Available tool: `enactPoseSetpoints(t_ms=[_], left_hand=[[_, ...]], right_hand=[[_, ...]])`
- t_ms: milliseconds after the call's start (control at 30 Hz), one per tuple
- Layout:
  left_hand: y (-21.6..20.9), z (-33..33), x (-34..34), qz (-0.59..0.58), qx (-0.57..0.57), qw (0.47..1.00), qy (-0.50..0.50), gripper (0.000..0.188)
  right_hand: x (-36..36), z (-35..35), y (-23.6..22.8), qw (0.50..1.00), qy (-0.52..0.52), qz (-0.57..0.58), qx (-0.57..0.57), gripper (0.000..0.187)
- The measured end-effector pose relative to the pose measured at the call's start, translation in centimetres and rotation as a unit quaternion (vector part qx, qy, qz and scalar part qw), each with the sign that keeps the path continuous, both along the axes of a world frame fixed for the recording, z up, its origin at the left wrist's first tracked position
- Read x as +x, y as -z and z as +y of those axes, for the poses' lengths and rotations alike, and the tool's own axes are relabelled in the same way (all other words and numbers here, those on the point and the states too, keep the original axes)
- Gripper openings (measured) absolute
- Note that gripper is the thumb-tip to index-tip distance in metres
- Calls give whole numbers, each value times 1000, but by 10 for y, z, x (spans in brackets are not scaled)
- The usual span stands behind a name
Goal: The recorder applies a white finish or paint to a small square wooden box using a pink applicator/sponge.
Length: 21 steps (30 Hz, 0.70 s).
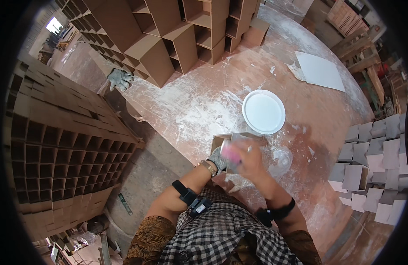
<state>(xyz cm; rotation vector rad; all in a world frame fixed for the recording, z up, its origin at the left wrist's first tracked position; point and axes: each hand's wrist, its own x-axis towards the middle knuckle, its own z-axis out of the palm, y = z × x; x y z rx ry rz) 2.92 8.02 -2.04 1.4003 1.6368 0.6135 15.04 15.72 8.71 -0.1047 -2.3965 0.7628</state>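
Note:
Close to my body on the table, a small cardboard box [220,140] stands with an open side showing. My left hand [218,160], in a grey knit glove, grips the box at its left side; part of its fingers is hidden. Above the box, my bare right hand [251,160] is closed around a pink thing with a pale end [231,151]. Motion smears that thing, so its kind cannot be made out. Just beyond my right hand lies a round white lid or shallow tray [264,112] with a raised rim.
Brown cardboard boxes [153,59] are stacked on the table's far side. A tall stack of open boxes [67,154] stands at left. Pale boxes [376,163] are piled at right. A white sheet [319,70] and a grey glove [120,79] lie on the powder-streaked table [199,101].

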Motion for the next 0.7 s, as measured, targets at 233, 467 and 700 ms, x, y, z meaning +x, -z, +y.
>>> enactPoseSetpoints(t_ms=[233, 467, 700], left_hand=[[19, -5, 10, 41, 59, 995, -75, 52], [51, -12, 9, 5, 27, 998, -48, 47], [-19, -13, 6, 100, 12, 995, 3, 41]], right_hand=[[0, 16, 9, 995, 22, 58, -76, 39], [23, -11, 3, 999, -36, 5, 3, 35], [14, 23, 14, 1000, -4, -5, -29, 40]])
